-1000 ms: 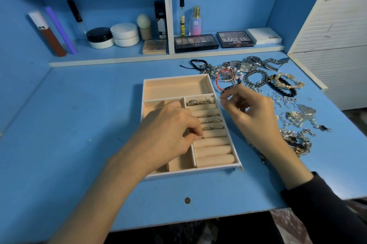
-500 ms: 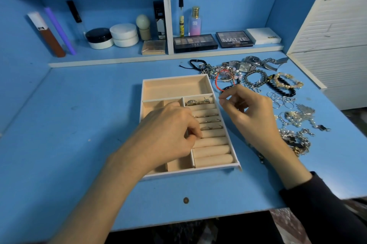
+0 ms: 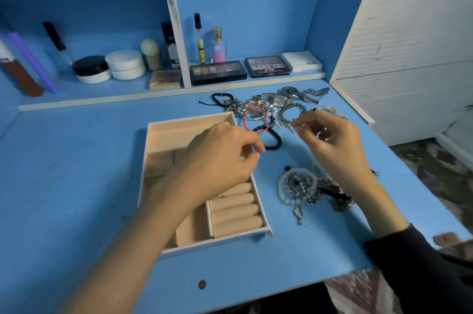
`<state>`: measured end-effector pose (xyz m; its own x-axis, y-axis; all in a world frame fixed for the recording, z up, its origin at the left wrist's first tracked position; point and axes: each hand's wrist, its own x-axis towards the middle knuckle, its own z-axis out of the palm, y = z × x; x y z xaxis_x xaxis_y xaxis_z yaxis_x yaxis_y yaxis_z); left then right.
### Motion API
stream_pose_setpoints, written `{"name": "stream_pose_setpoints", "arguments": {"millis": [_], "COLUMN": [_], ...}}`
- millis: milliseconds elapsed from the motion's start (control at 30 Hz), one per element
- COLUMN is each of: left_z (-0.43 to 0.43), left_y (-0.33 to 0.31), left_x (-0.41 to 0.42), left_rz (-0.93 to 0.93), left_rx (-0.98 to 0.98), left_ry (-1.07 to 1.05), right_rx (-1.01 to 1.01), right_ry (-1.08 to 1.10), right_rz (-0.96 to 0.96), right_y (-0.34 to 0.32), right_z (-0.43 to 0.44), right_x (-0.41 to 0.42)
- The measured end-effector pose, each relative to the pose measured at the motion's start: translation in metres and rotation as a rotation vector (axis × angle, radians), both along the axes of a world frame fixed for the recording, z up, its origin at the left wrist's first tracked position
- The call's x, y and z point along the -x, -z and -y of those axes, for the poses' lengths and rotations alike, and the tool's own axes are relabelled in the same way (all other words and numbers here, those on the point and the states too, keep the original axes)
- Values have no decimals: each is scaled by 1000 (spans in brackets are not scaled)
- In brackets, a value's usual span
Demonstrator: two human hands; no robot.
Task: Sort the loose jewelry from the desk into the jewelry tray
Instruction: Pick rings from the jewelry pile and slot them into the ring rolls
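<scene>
Left hand (image 3: 222,160) curled over the jewelry tray (image 3: 174,134), right hand (image 3: 332,144) pinched above loose jewelry (image 3: 297,185) right of it; contents, cannot tell. Best press each ring squarely between ring rolls (image 3: 235,211).

Behind the work area you have a low shelf (image 3: 76,95) of cosmetics. On its left half, look for a brown tube (image 3: 21,78) and a purple stick (image 3: 33,61) leaning side by side. Next come a black-lidded jar (image 3: 90,69), 2 stacked white compacts (image 3: 126,64), an egg-shaped sponge (image 3: 151,54) and a tan square compact (image 3: 165,78). Past the divider, you see 2 eyeshadow palettes, one dark (image 3: 217,72) and one marked MATTE (image 3: 267,66), then a white box (image 3: 302,61). A pink perfume bottle (image 3: 217,46) stands behind them. To your right is a white slatted cabinet (image 3: 409,45).
</scene>
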<state>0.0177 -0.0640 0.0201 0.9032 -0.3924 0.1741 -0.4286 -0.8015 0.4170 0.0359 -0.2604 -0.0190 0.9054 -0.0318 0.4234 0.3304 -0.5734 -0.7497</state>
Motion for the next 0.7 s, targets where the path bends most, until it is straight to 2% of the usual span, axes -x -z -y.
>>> {"name": "stream_pose_setpoints", "arguments": {"millis": [233, 533, 700], "left_z": [62, 112, 114], "left_y": [16, 40, 38], "left_x": [-39, -59, -65], "left_rz": [-89, -72, -131], "left_rx": [-3, -63, -45], "left_ry": [98, 45, 34], "right_rx": [28, 74, 81], "right_ry": [197, 241, 238], "right_rz": [-28, -11, -26], "right_y": [10, 16, 18], "right_z": [50, 54, 55], "right_x": [-8, -12, -12]}}
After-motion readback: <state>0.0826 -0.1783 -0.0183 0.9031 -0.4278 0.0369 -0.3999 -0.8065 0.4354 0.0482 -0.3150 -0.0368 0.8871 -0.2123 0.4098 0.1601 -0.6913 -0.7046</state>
